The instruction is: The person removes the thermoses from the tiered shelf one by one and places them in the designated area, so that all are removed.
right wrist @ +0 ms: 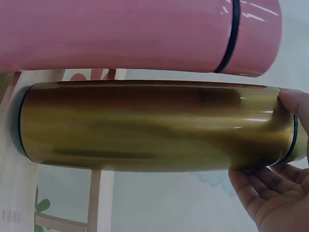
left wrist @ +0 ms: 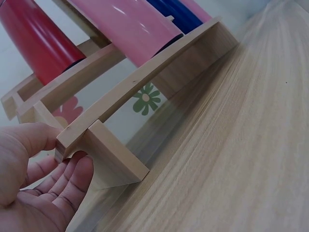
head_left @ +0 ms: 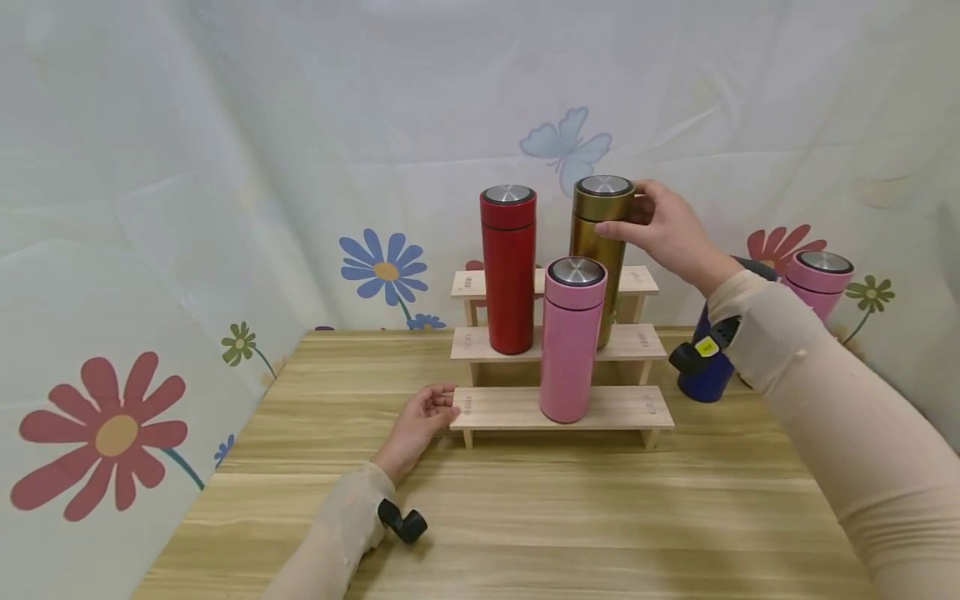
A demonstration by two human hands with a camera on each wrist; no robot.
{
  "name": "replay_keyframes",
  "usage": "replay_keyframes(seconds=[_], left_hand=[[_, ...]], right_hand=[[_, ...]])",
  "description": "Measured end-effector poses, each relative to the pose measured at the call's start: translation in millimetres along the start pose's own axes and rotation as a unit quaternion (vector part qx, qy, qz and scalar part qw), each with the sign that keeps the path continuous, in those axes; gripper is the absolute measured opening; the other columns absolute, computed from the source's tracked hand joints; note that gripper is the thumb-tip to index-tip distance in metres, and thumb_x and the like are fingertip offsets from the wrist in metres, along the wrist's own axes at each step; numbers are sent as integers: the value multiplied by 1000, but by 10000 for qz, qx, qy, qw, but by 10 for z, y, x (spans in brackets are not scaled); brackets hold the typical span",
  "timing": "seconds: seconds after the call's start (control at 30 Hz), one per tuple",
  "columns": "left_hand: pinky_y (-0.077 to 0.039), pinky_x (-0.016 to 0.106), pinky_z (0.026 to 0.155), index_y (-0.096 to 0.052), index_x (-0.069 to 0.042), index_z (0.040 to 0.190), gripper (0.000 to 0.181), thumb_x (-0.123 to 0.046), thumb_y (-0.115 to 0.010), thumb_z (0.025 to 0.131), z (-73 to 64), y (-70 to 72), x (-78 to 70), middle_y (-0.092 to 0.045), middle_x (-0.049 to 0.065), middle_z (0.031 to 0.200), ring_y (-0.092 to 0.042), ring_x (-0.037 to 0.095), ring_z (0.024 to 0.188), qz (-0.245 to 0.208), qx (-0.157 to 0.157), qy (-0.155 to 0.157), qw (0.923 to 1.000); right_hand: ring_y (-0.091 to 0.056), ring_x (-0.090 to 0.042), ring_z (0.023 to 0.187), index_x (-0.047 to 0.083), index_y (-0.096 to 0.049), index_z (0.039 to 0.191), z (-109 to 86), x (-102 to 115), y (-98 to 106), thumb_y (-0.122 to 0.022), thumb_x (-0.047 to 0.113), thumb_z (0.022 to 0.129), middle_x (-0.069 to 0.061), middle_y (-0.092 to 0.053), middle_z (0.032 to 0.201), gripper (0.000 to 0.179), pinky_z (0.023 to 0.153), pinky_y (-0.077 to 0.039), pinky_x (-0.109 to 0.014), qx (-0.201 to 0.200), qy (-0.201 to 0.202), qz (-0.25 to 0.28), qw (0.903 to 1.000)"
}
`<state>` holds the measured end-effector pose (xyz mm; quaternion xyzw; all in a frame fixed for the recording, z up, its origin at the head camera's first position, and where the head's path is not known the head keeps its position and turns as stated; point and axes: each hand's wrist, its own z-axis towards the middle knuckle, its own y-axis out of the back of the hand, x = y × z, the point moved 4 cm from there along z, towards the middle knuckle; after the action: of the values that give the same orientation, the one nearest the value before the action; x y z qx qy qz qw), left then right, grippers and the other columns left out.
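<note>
A three-step wooden stand (head_left: 498, 408) is on the table. My right hand (head_left: 678, 233) grips a gold thermos (head_left: 587, 237) near its lid, thumb on one side and fingers on the other. That thermos is upright over the right part of the middle step; in the right wrist view its base (right wrist: 25, 123) meets the board. To its left on the same step stands a red thermos (head_left: 510, 283). A pink thermos (head_left: 568, 354) stands on the lowest step, partly covering the gold one. My left hand (head_left: 416, 427) pinches the lowest step's left end, thumb above and fingers beneath (left wrist: 79, 179).
Right of the stand, a blue thermos (head_left: 705, 383) and a second pink thermos (head_left: 819, 279) are partly hidden behind my right forearm. A flower-printed cloth (head_left: 285, 167) hangs behind the wood-grain table (head_left: 525, 517).
</note>
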<state>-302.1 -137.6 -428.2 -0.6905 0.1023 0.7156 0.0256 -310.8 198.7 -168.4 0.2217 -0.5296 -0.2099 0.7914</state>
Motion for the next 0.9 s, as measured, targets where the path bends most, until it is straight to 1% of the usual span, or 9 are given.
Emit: replay_keyframes(seconds=[0.2,0.43,0.6,0.77,0.9], left_hand=[[-47,17,67,-50,5,131,42,4,-58,89,-5,2,-7,-54,8,103,-56,9,85,-11,19,28,10000],[-47,17,68,-52,3,130,43,1,-61,89,26,2,-1,-54,8,104,-53,10,87,49,48,44,10000],[-47,17,68,-50,3,131,43,1,-60,90,24,5,-7,-53,7,104,-52,10,88,40,88,39,9999],[-46,17,68,-49,3,132,43,0,-61,90,14,5,-7,-52,6,105,-51,10,89,19,119,53,9999],[-47,17,68,-49,3,132,43,0,-61,90,7,1,-6,-53,6,104,-51,10,89,-24,118,68,9999]], right_hand=[[-50,-34,125,1,-35,141,-28,7,119,-67,40,88,-23,-51,137,73,107,-39,-52,-184,-64,-187,9996],[-50,-32,123,5,-34,143,-117,-19,269,-66,44,88,-20,-49,138,74,107,-38,-53,-292,-281,-249,9989],[-50,-29,124,8,-34,144,-159,-61,380,-65,47,87,-20,-48,141,76,107,-38,-53,-373,-391,-347,9979],[-52,-20,119,11,-34,144,-205,-109,489,-66,47,87,-17,-48,141,75,107,-38,-52,-432,-483,-373,9972],[-53,-10,111,12,-35,144,-265,-134,576,-66,47,87,-12,-52,135,73,107,-38,-51,-437,-522,-435,9967]])
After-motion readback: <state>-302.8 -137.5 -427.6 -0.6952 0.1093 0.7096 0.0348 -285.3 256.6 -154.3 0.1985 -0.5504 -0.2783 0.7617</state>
